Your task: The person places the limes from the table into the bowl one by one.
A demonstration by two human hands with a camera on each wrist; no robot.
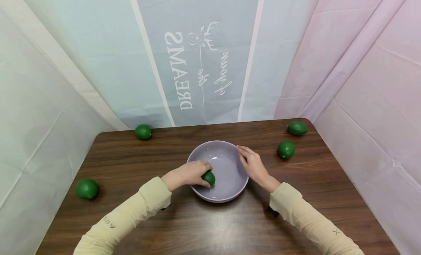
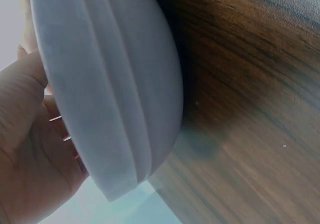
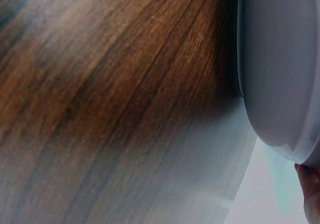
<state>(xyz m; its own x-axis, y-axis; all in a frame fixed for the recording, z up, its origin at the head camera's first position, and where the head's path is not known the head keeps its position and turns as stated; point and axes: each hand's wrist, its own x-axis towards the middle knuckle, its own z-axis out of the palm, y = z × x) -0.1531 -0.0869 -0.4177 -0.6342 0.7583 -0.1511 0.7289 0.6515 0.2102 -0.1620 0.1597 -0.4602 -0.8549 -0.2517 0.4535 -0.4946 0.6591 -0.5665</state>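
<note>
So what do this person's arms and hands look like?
The left hand and right hand are ungloved. The left sleeve and right sleeve are pale yellow, with wide cuffs; dark lettering marks the left one, an X-shaped mark the right. A small black item shows under each cuff.

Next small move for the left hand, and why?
I'd probably have the left hand ease open and let the green fruit rest in the bowl: the fruit is already inside it, and the right hand touches the bowl's opposite side, likely steadying it.
</note>
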